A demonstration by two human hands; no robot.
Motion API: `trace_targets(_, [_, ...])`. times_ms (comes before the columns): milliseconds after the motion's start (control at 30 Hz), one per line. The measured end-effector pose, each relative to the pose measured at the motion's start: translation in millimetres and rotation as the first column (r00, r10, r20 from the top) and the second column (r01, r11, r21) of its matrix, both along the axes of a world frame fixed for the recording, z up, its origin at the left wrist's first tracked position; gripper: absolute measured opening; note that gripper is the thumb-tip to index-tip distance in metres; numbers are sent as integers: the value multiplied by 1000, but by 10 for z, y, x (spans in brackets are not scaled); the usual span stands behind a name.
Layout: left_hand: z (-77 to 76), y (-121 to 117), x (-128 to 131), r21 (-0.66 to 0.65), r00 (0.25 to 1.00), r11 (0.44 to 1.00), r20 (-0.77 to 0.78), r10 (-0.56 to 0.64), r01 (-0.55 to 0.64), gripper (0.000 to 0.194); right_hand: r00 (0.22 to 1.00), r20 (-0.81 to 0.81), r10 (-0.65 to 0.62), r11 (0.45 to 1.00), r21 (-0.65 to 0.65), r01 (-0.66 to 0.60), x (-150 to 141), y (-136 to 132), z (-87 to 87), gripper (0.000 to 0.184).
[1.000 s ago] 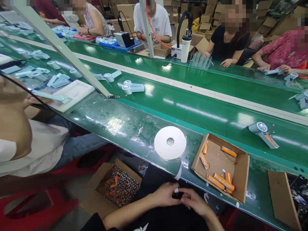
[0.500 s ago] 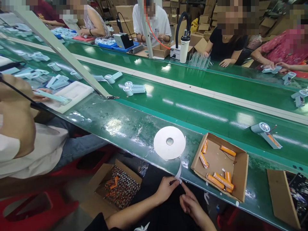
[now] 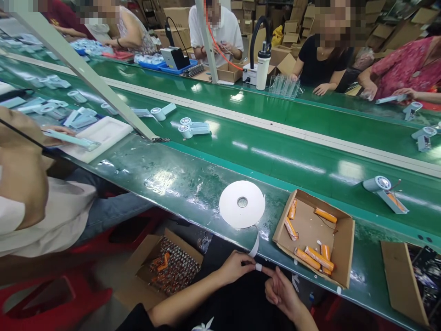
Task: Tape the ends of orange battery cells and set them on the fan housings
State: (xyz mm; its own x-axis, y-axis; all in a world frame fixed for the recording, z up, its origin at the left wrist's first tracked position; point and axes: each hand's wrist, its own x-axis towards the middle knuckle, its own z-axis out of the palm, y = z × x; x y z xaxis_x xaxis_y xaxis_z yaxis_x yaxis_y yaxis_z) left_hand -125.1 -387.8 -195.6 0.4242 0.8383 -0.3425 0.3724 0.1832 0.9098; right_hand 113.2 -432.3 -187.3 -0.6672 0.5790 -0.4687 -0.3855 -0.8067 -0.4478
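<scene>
A roll of white tape [image 3: 234,214] lies flat near the bench edge. Its loose strip [image 3: 255,242] curls down over the edge to my left hand [image 3: 236,267], whose thumb and fingers are pinched at the strip's end. My right hand [image 3: 280,290] is to the right, index finger stretched toward the left fingertips, thumb apart and the other fingers curled. A small white tape piece [image 3: 258,266] sits at the tip of that index finger, close to the left fingertips. Beside the hands, a shallow cardboard box [image 3: 312,209] holds several orange wrapped batteries [image 3: 319,259].
A green conveyor belt [image 3: 289,142] carries light-blue handheld fans [image 3: 377,184]. Below the bench on the left is a carton [image 3: 141,257] of small parts. Another carton [image 3: 399,280] stands at right. A co-worker's arm [image 3: 24,184] is at left; others sit across the belt.
My right hand has drawn slightly to the right, and the small tape piece now shows on its index fingertip. The nearest fan on the belt has shifted slightly right.
</scene>
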Motion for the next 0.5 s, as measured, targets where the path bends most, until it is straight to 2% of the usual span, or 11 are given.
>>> trace_targets(200, [23,-70,22,-35,998,998,-46,-50,48,22,1000,18,17,1000,-4,-16,18,-53,-25,89])
trace_targets(367, [105,-50,24,-25,985,989,-91,-145,143,25,986,134,99,995,8,-101,31,-41,41,101])
trace_targets(433, [145,-14,38,-4,956,969,-157,-246,249,46,970,189,154,987,19,-161,23,-21,85,108])
trace_targets(500, [175,20,76,6,879,920,-298,-372,391,49,956,210,203,977,24,-213,7,-8,112,115])
